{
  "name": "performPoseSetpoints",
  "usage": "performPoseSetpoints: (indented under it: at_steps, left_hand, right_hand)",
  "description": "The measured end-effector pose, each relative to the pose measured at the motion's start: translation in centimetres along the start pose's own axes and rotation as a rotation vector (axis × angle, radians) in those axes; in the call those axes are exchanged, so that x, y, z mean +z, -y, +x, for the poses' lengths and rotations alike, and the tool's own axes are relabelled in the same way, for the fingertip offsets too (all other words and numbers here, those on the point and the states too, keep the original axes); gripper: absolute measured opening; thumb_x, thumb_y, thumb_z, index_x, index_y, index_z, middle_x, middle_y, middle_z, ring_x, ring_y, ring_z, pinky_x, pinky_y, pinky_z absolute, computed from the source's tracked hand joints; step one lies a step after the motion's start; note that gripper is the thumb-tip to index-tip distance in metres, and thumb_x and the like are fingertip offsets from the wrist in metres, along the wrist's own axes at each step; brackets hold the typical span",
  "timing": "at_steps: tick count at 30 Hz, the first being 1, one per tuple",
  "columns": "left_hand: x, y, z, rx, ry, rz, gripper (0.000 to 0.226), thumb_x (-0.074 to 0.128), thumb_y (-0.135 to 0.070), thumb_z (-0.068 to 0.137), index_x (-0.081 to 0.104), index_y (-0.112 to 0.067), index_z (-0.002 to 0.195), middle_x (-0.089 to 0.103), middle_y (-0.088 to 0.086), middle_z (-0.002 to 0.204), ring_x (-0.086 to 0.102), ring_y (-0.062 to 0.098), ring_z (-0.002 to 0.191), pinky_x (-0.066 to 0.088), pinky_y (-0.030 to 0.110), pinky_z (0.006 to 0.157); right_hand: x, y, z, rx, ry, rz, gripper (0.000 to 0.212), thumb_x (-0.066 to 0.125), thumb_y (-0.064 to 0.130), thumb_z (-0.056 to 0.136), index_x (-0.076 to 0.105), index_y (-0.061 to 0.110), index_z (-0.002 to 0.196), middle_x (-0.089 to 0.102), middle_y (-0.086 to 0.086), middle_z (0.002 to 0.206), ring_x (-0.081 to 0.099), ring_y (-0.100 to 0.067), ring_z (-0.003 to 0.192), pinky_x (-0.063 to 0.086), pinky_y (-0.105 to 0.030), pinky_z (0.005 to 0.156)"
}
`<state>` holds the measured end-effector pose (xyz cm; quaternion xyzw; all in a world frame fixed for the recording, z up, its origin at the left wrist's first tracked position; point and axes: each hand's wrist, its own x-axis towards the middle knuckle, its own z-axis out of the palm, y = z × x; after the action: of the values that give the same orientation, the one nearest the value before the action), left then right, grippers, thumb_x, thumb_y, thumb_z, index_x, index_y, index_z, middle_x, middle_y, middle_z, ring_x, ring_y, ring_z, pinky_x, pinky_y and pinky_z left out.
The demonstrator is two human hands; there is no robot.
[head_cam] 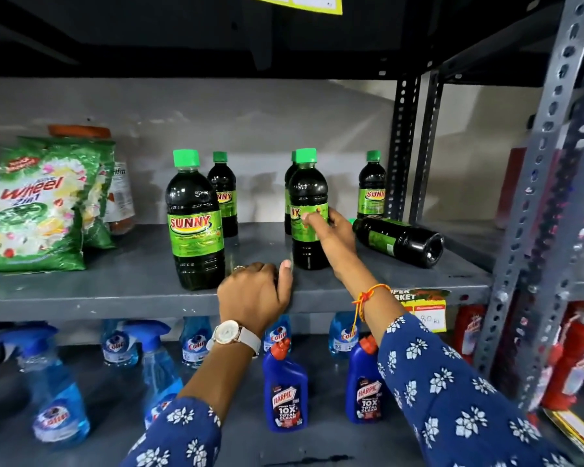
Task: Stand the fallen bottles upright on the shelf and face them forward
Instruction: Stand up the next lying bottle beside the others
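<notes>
Your right hand [334,235] is wrapped around the green label of an upright SUNNY bottle [309,210] near the middle of the grey metal shelf [115,284], fingers [312,219] clamped on its front and side. That bottle's label is turned partly sideways, so only the last letters of the name show. Directly behind it another upright bottle [288,183] is mostly hidden.

Your left hand [255,293] rests on the shelf's front edge, fingers curled together and closed on nothing, the thumb [286,274] pointing up just beside the base of the held bottle. There is a white-strapped watch [235,335] on that wrist and an orange thread [368,296] on the right one.

To your left, the front SUNNY bottle [196,220] stands upright with its label facing you, and a smaller-looking one [224,193] stands behind it. At the back right another bottle [372,185] is upright, label forward. One fallen bottle [398,241] lies on its side just right of your right hand, base toward you and cap pointing back-left.

Wheel detergent bags [44,203] sit at the shelf's far left. On the shelf below are Colin spray bottles [56,392] and two blue Harpic bottles [285,389].
</notes>
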<state>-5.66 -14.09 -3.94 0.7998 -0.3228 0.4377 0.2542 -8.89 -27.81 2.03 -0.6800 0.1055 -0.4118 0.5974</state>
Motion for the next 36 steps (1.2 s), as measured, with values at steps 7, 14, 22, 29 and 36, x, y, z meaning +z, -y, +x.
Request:
performPoseSetpoints:
  at_steps: [7,14,22,29,36]
  left_hand:
    - [-0.1,0.0,-0.1,0.015,-0.009,-0.006,0.056,0.031,-0.038,0.09,0.056,-0.011,0.048,0.056,0.01,0.048,0.051,0.03,0.04,0.019,0.022,0.043]
    - [-0.2,0.0,-0.1,0.01,-0.006,-0.014,0.057,0.031,-0.039,0.09,0.055,-0.011,0.047,0.056,0.009,0.047,0.05,0.029,0.039,0.019,0.021,0.043]
    - [-0.2,0.0,-0.2,0.011,-0.019,-0.007,0.057,0.032,-0.039,0.09,0.055,-0.011,0.046,0.056,0.008,0.047,0.049,0.029,0.039,0.018,0.02,0.043]
    - [-0.1,0.1,-0.2,0.016,-0.021,-0.01,0.056,0.033,-0.039,0.089,0.054,-0.01,0.046,0.056,0.009,0.046,0.049,0.029,0.038,0.019,0.021,0.043]
    - [-0.3,0.0,-0.2,-0.001,-0.007,-0.017,0.058,0.031,-0.038,0.09,0.056,-0.01,0.046,0.056,0.01,0.045,0.049,0.028,0.038,0.019,0.021,0.043]
  right_hand:
    - [0.5,-0.6,0.0,0.001,-0.012,-0.318,0.089,0.087,0.036,0.05,0.032,0.014,0.117,0.049,-0.008,0.117,0.052,-0.019,0.103,0.046,-0.023,0.084]
    - [-0.4,-0.5,-0.2,0.076,0.058,-0.038,0.045,0.066,0.0,0.072,0.04,0.011,0.108,0.058,-0.004,0.09,0.056,-0.015,0.083,0.042,-0.017,0.061]
    - [-0.2,-0.7,-0.1,0.087,0.017,-0.076,0.059,0.078,0.009,0.063,0.04,0.013,0.108,0.06,-0.005,0.098,0.059,-0.019,0.091,0.045,-0.026,0.07]
    - [-0.1,-0.6,-0.2,0.033,-0.008,-0.172,0.056,0.08,0.021,0.064,0.044,0.015,0.106,0.061,-0.002,0.1,0.059,-0.018,0.093,0.045,-0.027,0.075]
    - [-0.2,-0.1,-1.4,0.005,-0.047,-0.31,0.053,0.079,0.029,0.062,0.051,0.016,0.105,0.064,-0.007,0.109,0.06,-0.02,0.097,0.045,-0.028,0.076]
